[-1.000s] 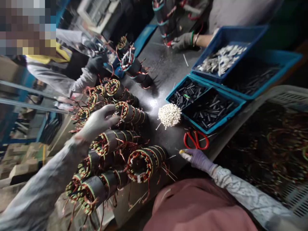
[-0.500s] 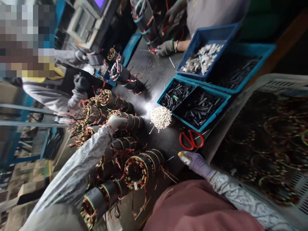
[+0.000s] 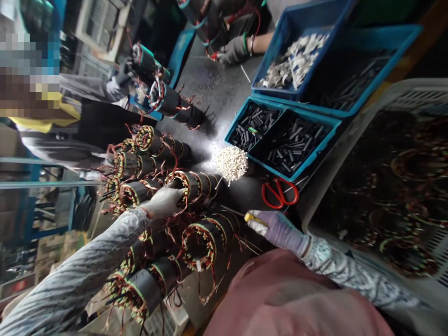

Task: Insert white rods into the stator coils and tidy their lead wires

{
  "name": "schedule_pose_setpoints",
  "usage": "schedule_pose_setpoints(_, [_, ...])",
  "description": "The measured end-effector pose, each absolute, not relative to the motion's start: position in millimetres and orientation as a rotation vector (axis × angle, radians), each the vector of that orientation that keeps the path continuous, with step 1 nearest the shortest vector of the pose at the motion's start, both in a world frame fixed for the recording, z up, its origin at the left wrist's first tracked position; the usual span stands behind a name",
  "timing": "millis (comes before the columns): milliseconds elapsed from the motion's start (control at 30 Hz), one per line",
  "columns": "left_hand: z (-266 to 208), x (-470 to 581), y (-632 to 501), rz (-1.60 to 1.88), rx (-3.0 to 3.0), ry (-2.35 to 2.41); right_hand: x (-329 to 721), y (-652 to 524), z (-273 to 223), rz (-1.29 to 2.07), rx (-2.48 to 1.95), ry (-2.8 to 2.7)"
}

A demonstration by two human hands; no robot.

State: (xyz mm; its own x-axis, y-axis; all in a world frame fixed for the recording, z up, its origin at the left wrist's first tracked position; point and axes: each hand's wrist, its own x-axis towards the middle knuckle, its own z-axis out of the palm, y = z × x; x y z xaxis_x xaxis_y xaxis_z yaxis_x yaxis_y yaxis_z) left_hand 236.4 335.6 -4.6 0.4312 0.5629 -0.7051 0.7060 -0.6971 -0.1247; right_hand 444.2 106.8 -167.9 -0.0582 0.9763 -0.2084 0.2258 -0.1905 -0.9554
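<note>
My left hand (image 3: 165, 201), in a whitish glove, is closed on the rim of a motor stator (image 3: 191, 184). This stator lies at the near end of a stack, its copper windings showing at the edge. Part of the rim is hidden behind my fingers. In a purple glove, my right hand (image 3: 280, 231) grips a small screwdriver (image 3: 251, 218) by its yellow handle. Its thin metal shaft points left toward the stators, apart from them. Just below the held stack sits another stator stack (image 3: 199, 249) with loose wire ends.
A bundle of white sticks (image 3: 231, 163) stands mid-table. Red-handled scissors (image 3: 280, 193) lie near blue bins (image 3: 294, 179) of black tubes and white pieces. A pale crate (image 3: 310, 205) of stators is at right. Co-workers' gloved hands (image 3: 233, 50) work at the far side.
The stator stack under my left hand has shifted right and slightly down. My right hand has moved left and up with the screwdriver, its shaft closer to the stators. The view has shifted too.
</note>
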Motion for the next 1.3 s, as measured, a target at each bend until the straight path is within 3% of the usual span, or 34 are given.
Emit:
schedule_pose_setpoints(133, [0,242,321,-1.454,2.646,0.865,437,133,-123,1.064,-1.503,-1.494])
schedule_pose_setpoints(367, [4,244,300,-1.312,2.956,0.961,427,171,-85,1.126,-1.683,-1.802])
schedule_pose_setpoints(900, [-17,238,304,-1.314,2.765,1.153,405,187,-77,1.152,-1.764,-1.852])
schedule_pose_setpoints(1133, [-19,230,308,-1.345,2.716,1.166,361,235,-73,1.638,-1.404,-1.385])
schedule_pose_setpoints(1300, [-21,231,315,-1.39,2.689,1.037,388,192,-101,1.259,-1.523,-1.587])
